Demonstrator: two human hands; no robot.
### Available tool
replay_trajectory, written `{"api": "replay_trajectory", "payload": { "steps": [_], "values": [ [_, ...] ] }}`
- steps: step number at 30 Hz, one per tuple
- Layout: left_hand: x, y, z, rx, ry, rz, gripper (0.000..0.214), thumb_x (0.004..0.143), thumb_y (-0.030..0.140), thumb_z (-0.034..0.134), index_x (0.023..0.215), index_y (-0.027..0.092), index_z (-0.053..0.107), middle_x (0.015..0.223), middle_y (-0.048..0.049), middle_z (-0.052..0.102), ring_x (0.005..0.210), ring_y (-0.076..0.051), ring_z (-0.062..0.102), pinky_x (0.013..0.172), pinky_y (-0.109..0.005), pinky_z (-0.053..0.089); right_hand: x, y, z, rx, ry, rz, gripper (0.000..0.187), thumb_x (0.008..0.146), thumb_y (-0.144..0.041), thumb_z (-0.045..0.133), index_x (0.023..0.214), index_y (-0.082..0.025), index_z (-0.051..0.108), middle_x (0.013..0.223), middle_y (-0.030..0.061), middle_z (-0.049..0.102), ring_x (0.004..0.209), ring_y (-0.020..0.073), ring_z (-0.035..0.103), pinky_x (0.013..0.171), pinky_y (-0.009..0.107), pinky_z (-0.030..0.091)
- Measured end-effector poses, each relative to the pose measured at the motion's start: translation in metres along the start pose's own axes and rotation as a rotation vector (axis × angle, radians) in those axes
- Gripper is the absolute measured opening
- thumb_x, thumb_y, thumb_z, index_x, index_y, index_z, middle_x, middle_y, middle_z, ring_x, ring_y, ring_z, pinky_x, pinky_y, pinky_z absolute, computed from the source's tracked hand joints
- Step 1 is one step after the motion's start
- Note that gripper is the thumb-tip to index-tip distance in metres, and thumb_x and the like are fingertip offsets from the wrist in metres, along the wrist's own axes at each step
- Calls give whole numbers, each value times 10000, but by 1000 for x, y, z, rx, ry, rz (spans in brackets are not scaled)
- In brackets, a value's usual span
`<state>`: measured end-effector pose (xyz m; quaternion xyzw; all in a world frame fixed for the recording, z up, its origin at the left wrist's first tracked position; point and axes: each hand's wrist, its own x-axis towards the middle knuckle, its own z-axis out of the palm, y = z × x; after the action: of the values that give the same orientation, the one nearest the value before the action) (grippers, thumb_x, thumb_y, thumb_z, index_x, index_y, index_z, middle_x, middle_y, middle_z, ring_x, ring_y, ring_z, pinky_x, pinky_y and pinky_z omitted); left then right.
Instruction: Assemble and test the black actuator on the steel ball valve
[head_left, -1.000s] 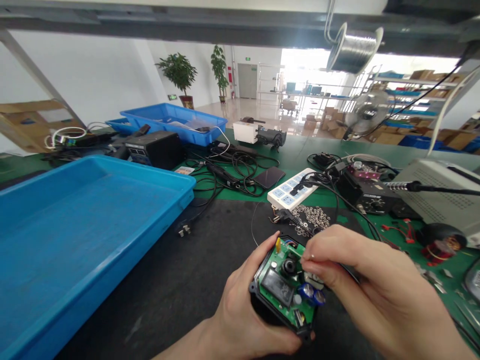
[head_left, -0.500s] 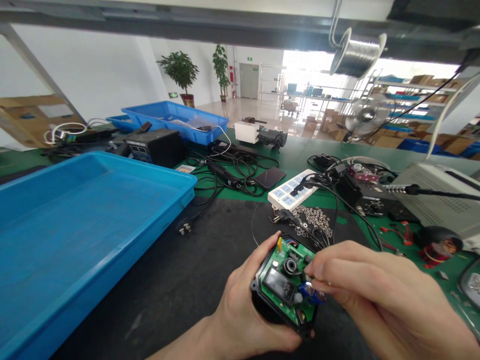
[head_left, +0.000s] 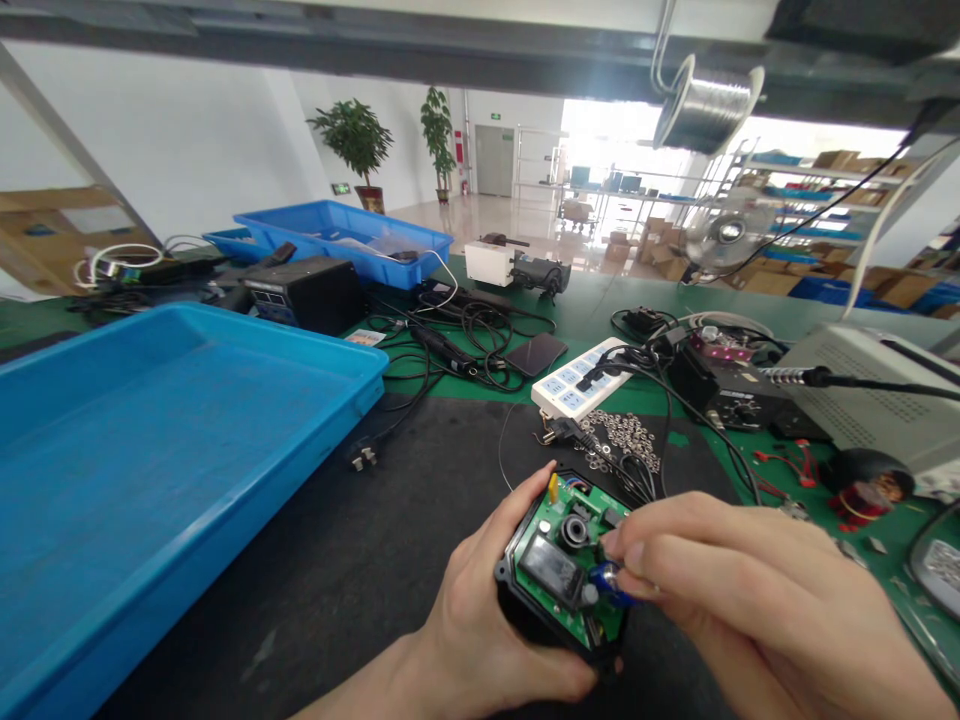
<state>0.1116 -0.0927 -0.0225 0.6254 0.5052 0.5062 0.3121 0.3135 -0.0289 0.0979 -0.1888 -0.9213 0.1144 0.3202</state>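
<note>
My left hand (head_left: 463,612) is wrapped round a black plastic housing (head_left: 519,605), which is tilted so its open side faces me. Inside the housing sits a green circuit board (head_left: 597,498) carrying a black block (head_left: 553,567), a dark ring-shaped coil (head_left: 575,532), a yellow part (head_left: 553,487) and blue cylindrical parts (head_left: 606,580). Over the board's right edge, my right hand (head_left: 739,570) has its thumb and fingers pinched together beside the blue parts. Whatever lies between those fingertips is hidden.
A large blue tray (head_left: 187,430) fills the left of the bench. Beyond my hands are a white power strip (head_left: 577,380), many small metal nuts (head_left: 626,440) and tangled black cables (head_left: 480,330). At right stand a soldering station (head_left: 739,400) and a grey-white box (head_left: 877,390). A solder spool (head_left: 705,105) hangs above.
The view has shifted slightly. My right fingertips have moved a little over the blue parts, covering more of them. My left hand keeps the same hold on the housing.
</note>
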Motion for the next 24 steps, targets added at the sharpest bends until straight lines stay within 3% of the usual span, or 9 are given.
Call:
{"api": "replay_trajectory", "payload": {
  "steps": [8, 13, 19, 24],
  "values": [
    [-1, -3, 0, 49, 12, -1, 1362, 415, 327, 998, 1574, 333, 282, 1373, 26, 677, 1144, -191, 747, 1089, -252, 631, -4, -3, -11, -27, -103, -35, 144, 1033, -216, 500, 1137, -278, 577, 1077, -3, 760, 828, 128, 743, 664, 232, 558],
    [-1, -3, 0, 65, 11, -9, 1367, 426, 327, 991, 1581, 339, 261, 1368, 22, 681, 1129, -199, 754, 1077, -274, 643, -5, -4, -16, -63, -139, -44, 192, 1026, -203, 511, 1194, -277, 566, 1121, 12, 760, 838, 143, 757, 651, 235, 578],
    [-1, -4, 0, 85, 20, 4, 1379, 404, 331, 995, 1577, 338, 272, 1373, 13, 677, 1133, -213, 753, 1082, -283, 641, -9, -6, -12, 23, -105, 41, 178, 1053, -265, 480, 1112, -299, 644, 1069, -12, 762, 799, 126, 746, 695, 181, 603],
    [0, -4, -2, 25, 2, -5, 1317, 440, 292, 966, 1569, 351, 291, 1380, 22, 673, 1159, -202, 743, 1080, -258, 632, 0, -8, -16, -57, -84, -27, 138, 1059, -290, 499, 1101, -286, 631, 1061, -1, 775, 820, 139, 758, 651, 218, 579]
  ]
}}
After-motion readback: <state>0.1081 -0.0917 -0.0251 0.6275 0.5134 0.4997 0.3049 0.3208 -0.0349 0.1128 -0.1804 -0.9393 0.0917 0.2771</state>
